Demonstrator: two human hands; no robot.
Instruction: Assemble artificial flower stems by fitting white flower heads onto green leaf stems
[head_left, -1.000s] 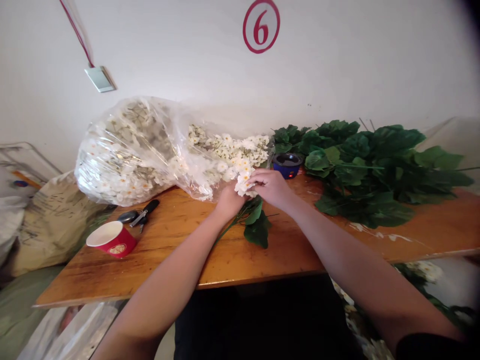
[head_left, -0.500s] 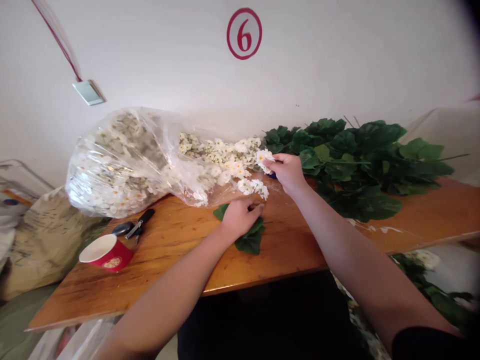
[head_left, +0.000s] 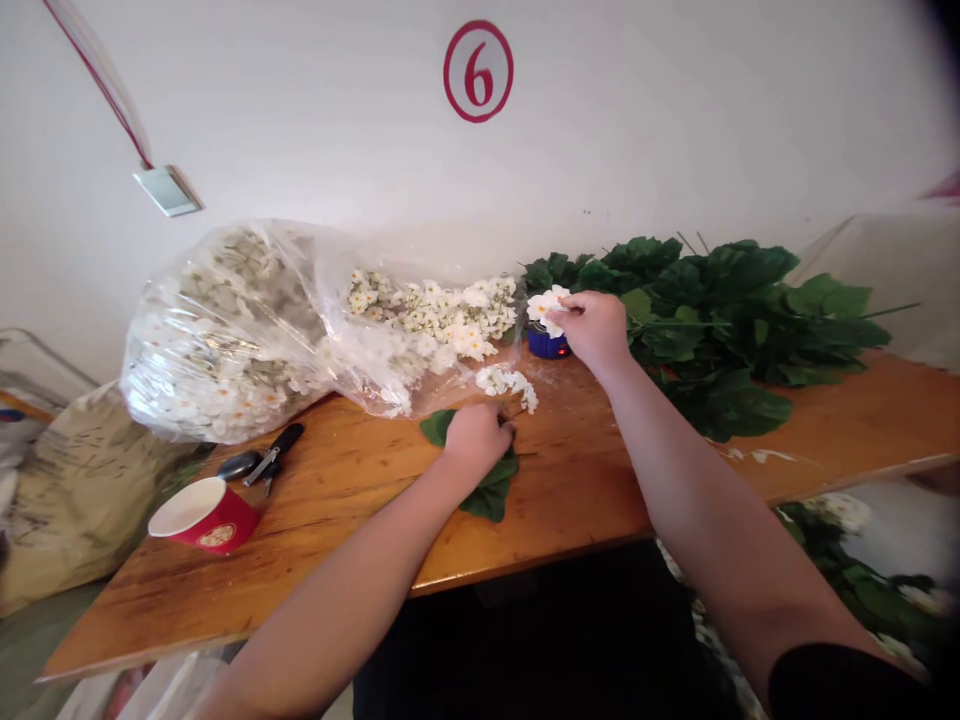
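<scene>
Between the fingertips of my right hand is a white artificial flower sprig with yellow centres. It hangs over a small blue pot with a red light on its front; whether they touch I cannot tell. My left hand rests on the table, its fingers closed on the stem of a flower spray. White blossoms of that spray stick out beyond the fingers, and green leaves show below and left of the hand.
A clear plastic bag full of white flowers lies at the back left, spilling loose white flowers. Green leaf stems are heaped at the back right. A red paper cup and a pair of snips sit on the wooden table's left.
My right hand has moved slightly right with the flower sprig, which is now over the blue pot, and more of the pot shows. My left hand keeps its hold; the view has shifted slightly.
</scene>
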